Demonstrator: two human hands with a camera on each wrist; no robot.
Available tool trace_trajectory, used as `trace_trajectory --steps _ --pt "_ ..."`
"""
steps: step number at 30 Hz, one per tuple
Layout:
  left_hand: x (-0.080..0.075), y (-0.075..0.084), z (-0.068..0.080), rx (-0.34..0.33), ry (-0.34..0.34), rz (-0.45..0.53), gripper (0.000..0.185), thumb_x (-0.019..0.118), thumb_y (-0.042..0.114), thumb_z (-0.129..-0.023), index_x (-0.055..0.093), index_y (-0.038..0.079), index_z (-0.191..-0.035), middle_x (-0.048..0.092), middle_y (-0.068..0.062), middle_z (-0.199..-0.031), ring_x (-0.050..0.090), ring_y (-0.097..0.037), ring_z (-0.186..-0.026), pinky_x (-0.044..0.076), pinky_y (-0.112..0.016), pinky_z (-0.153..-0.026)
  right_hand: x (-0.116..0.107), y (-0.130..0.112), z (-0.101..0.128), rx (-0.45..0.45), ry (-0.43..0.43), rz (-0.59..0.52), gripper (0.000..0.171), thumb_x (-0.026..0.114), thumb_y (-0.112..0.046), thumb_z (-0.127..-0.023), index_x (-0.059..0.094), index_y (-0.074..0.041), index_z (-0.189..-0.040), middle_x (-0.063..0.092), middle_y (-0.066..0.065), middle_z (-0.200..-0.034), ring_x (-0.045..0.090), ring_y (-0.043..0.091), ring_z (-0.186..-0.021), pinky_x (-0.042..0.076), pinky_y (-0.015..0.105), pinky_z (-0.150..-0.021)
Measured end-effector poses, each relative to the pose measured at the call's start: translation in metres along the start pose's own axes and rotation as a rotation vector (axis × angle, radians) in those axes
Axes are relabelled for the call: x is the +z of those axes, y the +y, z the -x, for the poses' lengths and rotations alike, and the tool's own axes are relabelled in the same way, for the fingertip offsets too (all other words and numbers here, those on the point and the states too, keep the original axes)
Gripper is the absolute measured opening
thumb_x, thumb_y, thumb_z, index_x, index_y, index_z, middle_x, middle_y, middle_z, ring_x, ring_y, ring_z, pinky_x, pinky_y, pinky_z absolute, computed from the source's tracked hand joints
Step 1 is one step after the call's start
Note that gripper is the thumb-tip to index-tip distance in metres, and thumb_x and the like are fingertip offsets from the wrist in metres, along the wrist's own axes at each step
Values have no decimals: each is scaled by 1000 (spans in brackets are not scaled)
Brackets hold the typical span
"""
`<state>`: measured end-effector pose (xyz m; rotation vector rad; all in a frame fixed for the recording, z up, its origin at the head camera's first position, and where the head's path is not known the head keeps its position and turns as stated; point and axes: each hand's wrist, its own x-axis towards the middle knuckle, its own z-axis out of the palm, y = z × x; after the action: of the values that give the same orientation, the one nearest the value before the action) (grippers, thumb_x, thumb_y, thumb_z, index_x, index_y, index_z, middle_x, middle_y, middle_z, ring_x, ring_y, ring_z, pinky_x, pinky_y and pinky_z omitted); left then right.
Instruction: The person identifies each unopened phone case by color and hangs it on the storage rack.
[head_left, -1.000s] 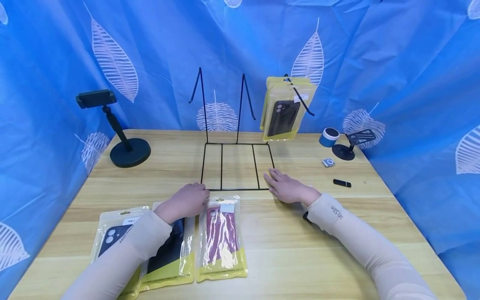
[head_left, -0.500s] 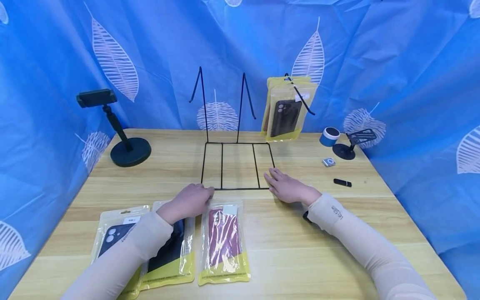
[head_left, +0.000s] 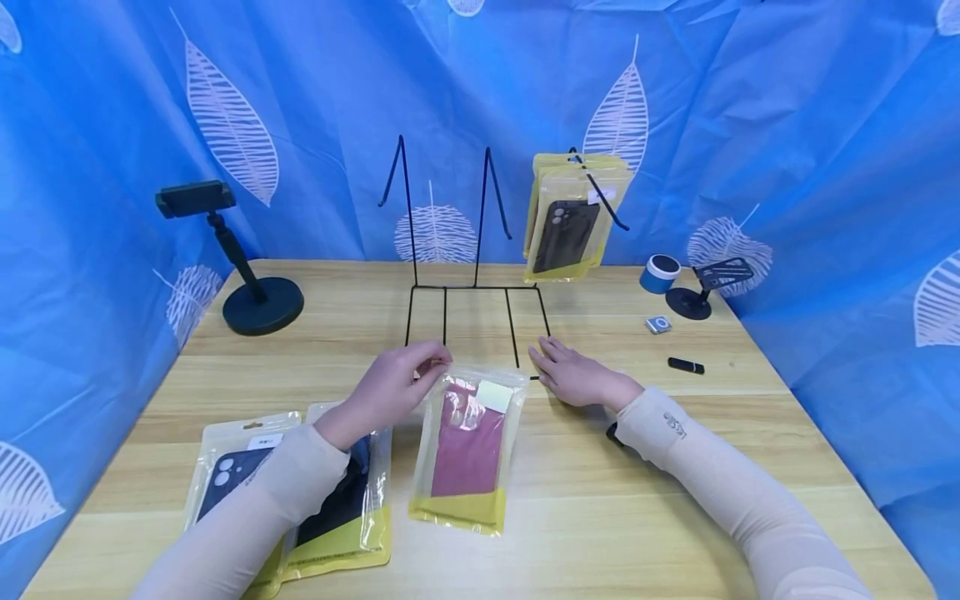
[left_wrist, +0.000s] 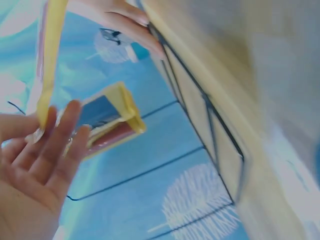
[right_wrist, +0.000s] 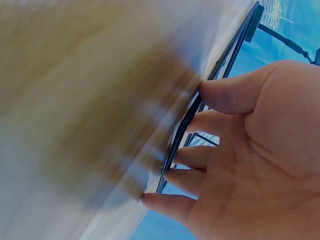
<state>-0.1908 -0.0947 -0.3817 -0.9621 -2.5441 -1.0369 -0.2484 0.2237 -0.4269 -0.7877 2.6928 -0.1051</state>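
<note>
Red phone case pouch (head_left: 468, 446) is pinched at its top edge by the left hand (head_left: 390, 392), lifted tilted off the table (head_left: 600, 517) (bottom edge still down). Right hand (head_left: 577, 375) lies flat, fingers straight, against the wire rack (head_left: 476, 329) base's right corner; bare wood in front.

Both arms wear snug beige sleeves (head_left: 270, 492) down to the wrists; small dark lettering on the right one, hands bare.

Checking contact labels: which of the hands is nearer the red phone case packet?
Left. The left hand pinches the red phone case packet at its top corner; the right hand rests flat on the table beside it, apart.
</note>
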Motion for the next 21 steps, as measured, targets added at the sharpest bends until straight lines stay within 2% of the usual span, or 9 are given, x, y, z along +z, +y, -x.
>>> trace_trajectory --steps 3,5,8,10,13,16,18,21 --pt "-1 8 -5 46 128 128 9 64 1 -94 67 5 -101 72 -5 -93 68 -14 -79 58 -24 -70 -1 0 0 -5 1 0 55 35 -23 -108 21 -1 -157 9 27 -164 10 44 -152 20 59 -120" --pt "-2 14 -8 73 207 200 11 63 -3 -93 67 2 -102 72 -9 -94 68 -16 -78 58 -23 -69 -2 0 1 -14 11 9 49 36 -22 -108 36 3 -151 11 29 -163 12 45 -151 22 60 -119" --pt "-5 22 -14 128 307 252 14 62 -9 -92 66 0 -102 70 -12 -93 64 -17 -73 56 -21 -64 -3 -1 1 -40 35 32 38 39 -21 -108 52 4 -133 23 31 -159 15 47 -150 25 61 -118" --pt "-8 27 -20 171 360 262 16 62 -11 -90 66 -2 -102 70 -13 -92 61 -15 -70 53 -19 -61 -3 -2 1 -58 46 42 34 39 -20 -107 55 5 -125 27 32 -156 17 49 -149 27 62 -116" --pt "-16 34 -33 222 434 292 17 61 -12 -91 65 -5 -105 68 -16 -93 56 -11 -64 48 -16 -55 -3 -1 0 -56 36 39 43 39 -20 -107 47 7 -140 24 32 -157 15 49 -149 25 61 -118" --pt "-25 44 -51 245 513 359 20 58 -9 -94 58 -7 -114 64 -19 -91 52 -8 -57 43 -17 -50 -2 0 0 -33 13 28 51 37 -21 -108 33 5 -152 12 31 -162 11 46 -151 20 58 -121" --pt "-30 51 -63 249 562 411 22 56 -7 -96 54 -8 -118 60 -19 -90 51 -9 -54 40 -18 -48 -2 1 0 -33 9 30 52 37 -21 -108 30 5 -153 10 30 -162 11 46 -151 20 57 -121" --pt "-34 58 -78 247 602 459 24 55 -4 -97 51 -8 -120 55 -19 -89 53 -10 -54 40 -19 -48 0 3 1 -43 15 32 50 37 -20 -108 35 7 -150 13 33 -161 12 48 -150 21 58 -120"
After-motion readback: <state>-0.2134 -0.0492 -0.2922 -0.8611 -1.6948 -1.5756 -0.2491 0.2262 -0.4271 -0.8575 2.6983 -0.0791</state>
